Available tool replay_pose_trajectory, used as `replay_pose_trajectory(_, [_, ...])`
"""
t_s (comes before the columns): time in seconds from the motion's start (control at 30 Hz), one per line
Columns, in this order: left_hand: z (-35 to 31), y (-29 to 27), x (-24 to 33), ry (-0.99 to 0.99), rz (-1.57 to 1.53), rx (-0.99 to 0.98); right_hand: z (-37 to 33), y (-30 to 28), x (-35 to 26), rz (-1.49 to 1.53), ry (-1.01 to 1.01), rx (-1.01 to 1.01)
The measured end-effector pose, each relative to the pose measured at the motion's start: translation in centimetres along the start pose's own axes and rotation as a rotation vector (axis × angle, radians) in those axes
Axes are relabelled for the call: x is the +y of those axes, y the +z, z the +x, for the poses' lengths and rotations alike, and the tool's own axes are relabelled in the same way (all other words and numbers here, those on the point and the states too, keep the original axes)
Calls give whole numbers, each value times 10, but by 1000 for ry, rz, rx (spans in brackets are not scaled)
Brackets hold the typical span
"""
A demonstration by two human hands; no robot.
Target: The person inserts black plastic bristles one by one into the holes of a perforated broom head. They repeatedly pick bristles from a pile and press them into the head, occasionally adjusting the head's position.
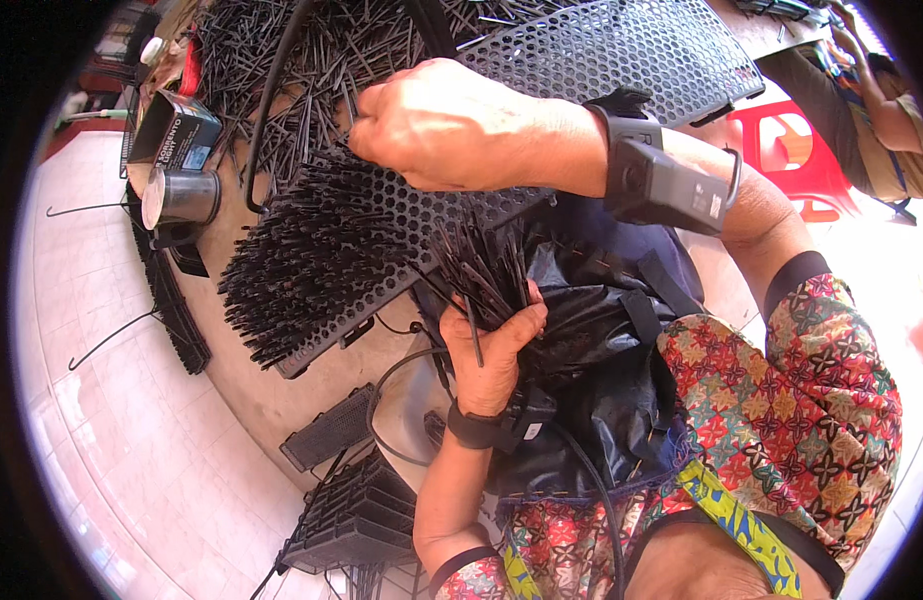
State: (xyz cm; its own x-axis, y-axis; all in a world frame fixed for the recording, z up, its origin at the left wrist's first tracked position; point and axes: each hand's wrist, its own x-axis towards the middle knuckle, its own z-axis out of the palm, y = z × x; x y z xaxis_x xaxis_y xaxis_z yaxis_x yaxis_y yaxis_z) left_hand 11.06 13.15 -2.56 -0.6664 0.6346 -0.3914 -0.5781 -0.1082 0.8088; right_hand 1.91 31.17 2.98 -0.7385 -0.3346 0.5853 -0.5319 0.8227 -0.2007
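perforated tray on the table, loose rods behind it, stacked trays below.

The floor is laid with pale, glossy square tiles that catch bright daylight, and it turns reddish towards the upper left corner. A round tan table fills the middle of the view, its curved edge bending down to the lower centre, with stacked black perforated trays on the tiles beside it. At the upper right stands a red plastic chair in strong sun, just next to another person in a patterned shirt.
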Motion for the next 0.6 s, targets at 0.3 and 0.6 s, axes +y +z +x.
replay_pose_trajectory(0.3, [1,-2,-4,73,63,17,-24,-34,-27,224,-74,60])
replay_pose_trajectory(0.6, [12,-21,-26,383,577,49,-62,-36,-83,224,-496,-328])
